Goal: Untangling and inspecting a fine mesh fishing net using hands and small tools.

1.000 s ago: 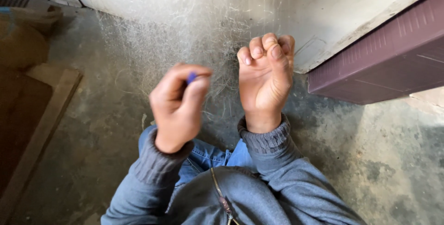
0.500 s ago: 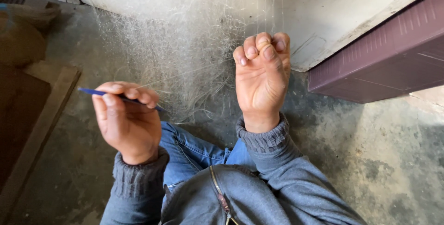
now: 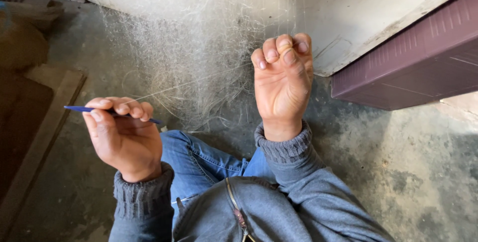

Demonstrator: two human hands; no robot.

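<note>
Thread (image 3: 199,80) now runs taut across the net (image 3: 199,48), since the left hand (image 3: 122,135), pinching the blue needle (image 3: 84,109), has swung outward from the right hand (image 3: 284,80), whose curled fingers grip mesh.

Left hand (image 3: 122,135) curled shut low; right hand (image 3: 284,80) raised, fingers bent.

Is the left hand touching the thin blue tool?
Touching. The head view shows the left hand with its fingers curled over the thin blue tool, whose ends stick out on both sides of the grip.
</note>
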